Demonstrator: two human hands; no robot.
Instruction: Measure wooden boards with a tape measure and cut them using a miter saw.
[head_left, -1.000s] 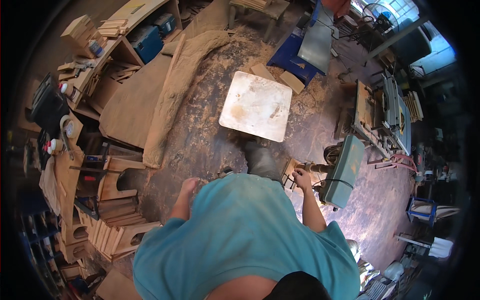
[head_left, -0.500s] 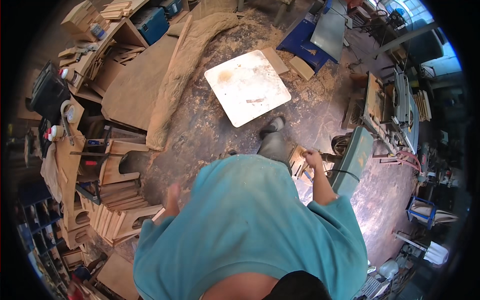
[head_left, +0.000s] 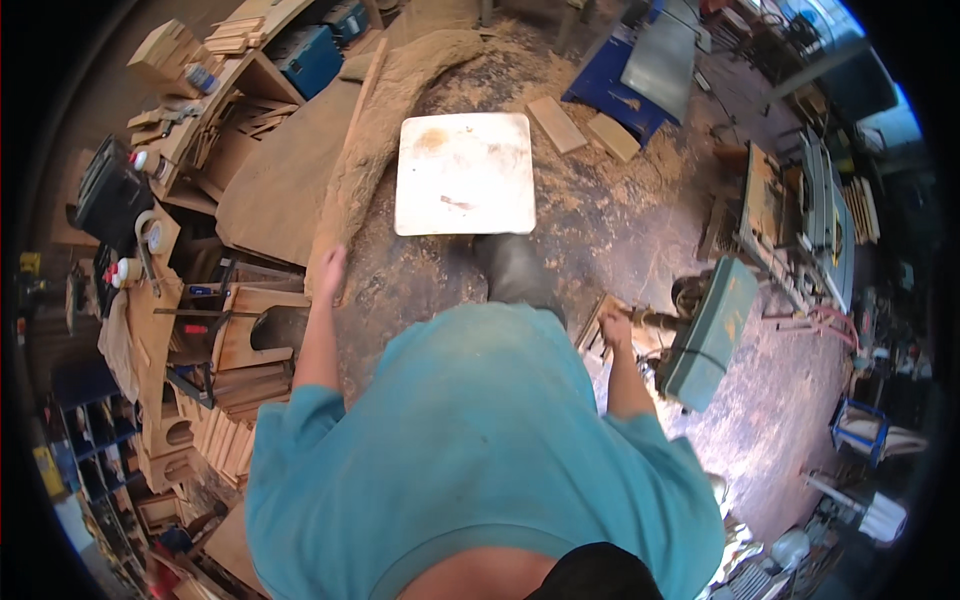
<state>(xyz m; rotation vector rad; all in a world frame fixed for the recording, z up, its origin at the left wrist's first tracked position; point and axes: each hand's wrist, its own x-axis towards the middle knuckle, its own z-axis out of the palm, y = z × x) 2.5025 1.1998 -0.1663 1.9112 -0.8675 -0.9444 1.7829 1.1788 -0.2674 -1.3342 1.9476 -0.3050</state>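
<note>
My left hand (head_left: 330, 262) hangs forward, blurred, beside a long rough wooden piece (head_left: 400, 105) lower down; whether its fingers are open or closed is unclear. My right hand (head_left: 613, 325) is closed beside a green-housed machine (head_left: 715, 330) with a light wooden table (head_left: 600, 355); what it grips, if anything, is hidden. A square, stained white top (head_left: 465, 170) stands ahead of me, with my dark trouser leg just below its near edge. My teal shirt covers the lower middle of the view.
A cluttered wooden bench (head_left: 145, 345) and stacked parts line the left, near a blue toolbox (head_left: 305, 70). Loose boards (head_left: 555, 122) lie on the sawdust-strewn floor (head_left: 630, 220) by a blue metal piece (head_left: 605, 75). Saw equipment (head_left: 820, 230) stands at the right.
My left hand has swung forward and to the left. The white top looks squarer and farther left in view. My legs have shifted; my right hand stays beside the green machine.
</note>
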